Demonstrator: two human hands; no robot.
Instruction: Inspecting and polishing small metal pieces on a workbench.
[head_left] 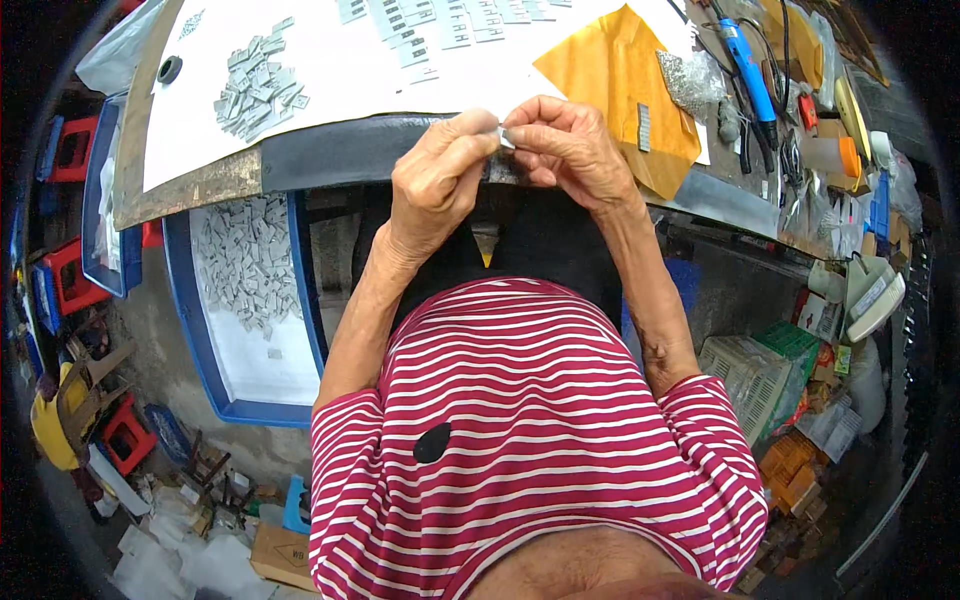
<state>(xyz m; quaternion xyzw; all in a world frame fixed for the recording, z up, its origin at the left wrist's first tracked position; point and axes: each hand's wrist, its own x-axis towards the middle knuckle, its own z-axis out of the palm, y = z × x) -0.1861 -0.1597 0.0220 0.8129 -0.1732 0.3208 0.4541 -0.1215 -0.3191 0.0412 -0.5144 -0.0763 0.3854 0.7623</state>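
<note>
My left hand (pixel 438 178) and my right hand (pixel 575 148) meet just over the table's front edge, fingertips pinched together. Between them shows a small light-grey piece (pixel 506 139), mostly covered by the fingers. It looks like the flat grey pieces on the table, but its details are too small to make out. A loose heap of such grey pieces (pixel 260 88) lies at the left on white paper (pixel 330 75). More of them stand in rows (pixel 455 25) at the far side.
Right of my hands lies a yellow padded envelope (pixel 590 60) with a short grey strip (pixel 643 127) on it. Beyond are a blue electric screwdriver (pixel 748 70) and cables. A blue-rimmed tray (pixel 265 412) of grey pieces sits below left, near red stools (pixel 128 432).
</note>
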